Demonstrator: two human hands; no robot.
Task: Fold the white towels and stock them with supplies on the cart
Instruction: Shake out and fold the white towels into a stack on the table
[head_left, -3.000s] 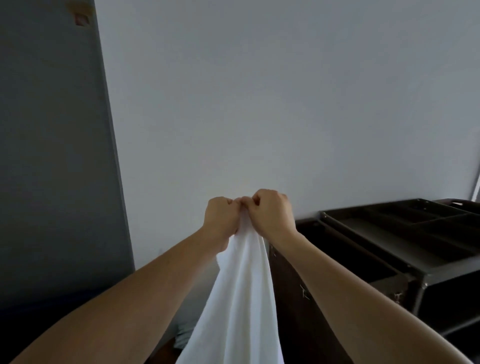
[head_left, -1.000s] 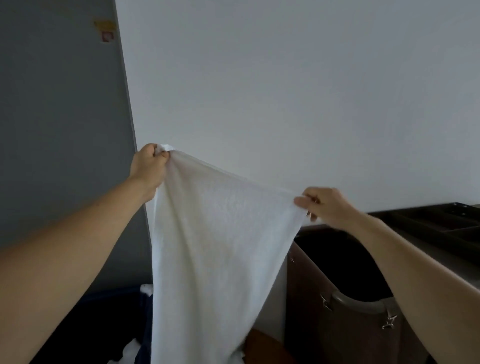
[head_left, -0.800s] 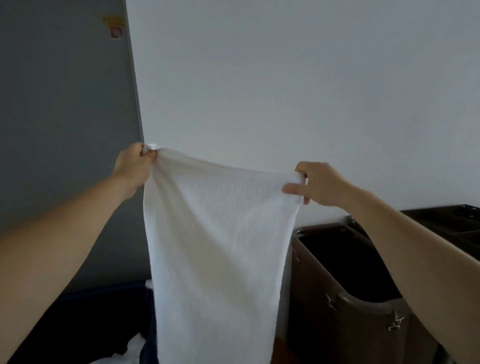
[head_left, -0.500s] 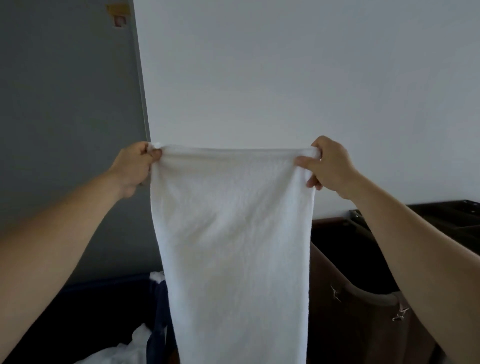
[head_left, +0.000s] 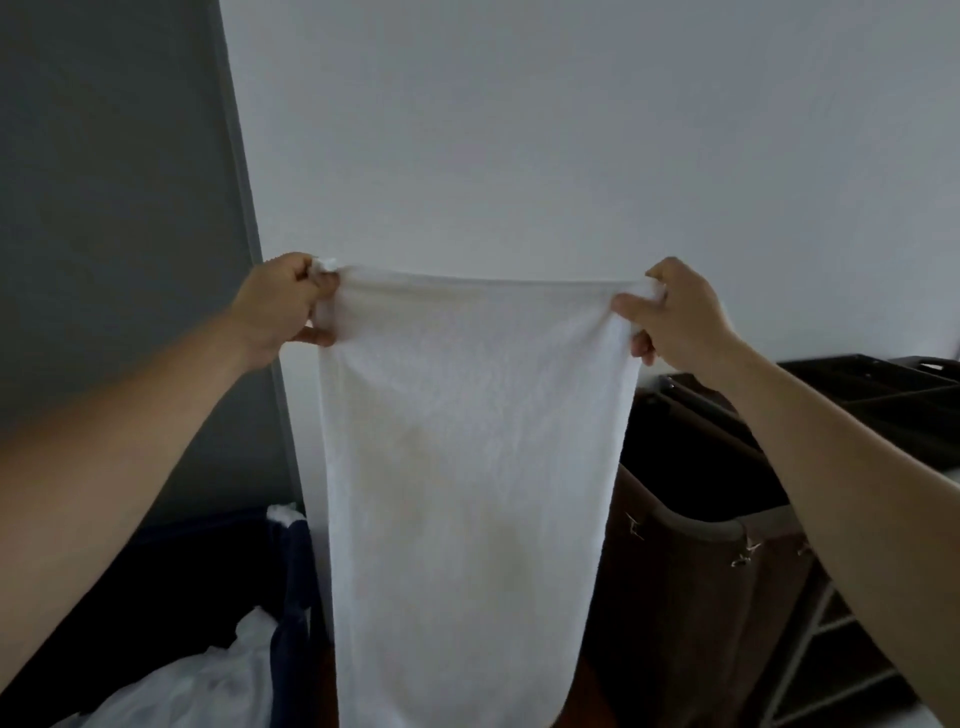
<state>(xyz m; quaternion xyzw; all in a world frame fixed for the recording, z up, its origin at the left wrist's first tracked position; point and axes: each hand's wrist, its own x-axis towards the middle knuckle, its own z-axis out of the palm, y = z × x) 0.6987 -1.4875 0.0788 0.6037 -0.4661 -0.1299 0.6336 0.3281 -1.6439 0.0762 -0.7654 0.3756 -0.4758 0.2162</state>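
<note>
White terry cloth fills the middle of the view: a towel (head_left: 467, 441) hangs in the air at full length, spread flat and held up by its two top corners in front of a pale wall (head_left: 571, 130). The left hand (head_left: 280, 306) grips the upper left corner, its fingers curled tight round the cloth, with a small tuft of fabric showing above the fist. The right hand (head_left: 680, 312) pinches the upper right corner between the thumb and the bent fingers. Both arms are stretched forward, and the top edge runs taut and almost level between the hands. The sides fall nearly straight, narrowing a little lower down, and the bottom end runs past the lower border, so where it stops cannot be told. Behind the towel's right edge stands a brown bag (head_left: 701, 597) with an open, dark mouth, its rim fixed with small metal clips (head_left: 743, 558). Just beside it, at the far right, is the cart (head_left: 883, 395), whose dark top tray is split into compartments; what lies in them is too dim to make out. A grey panel (head_left: 119, 208) covers the left side, and below it sits a blue bin (head_left: 296, 571) with a white heap (head_left: 208, 686) in it, well apart from the cart.
</note>
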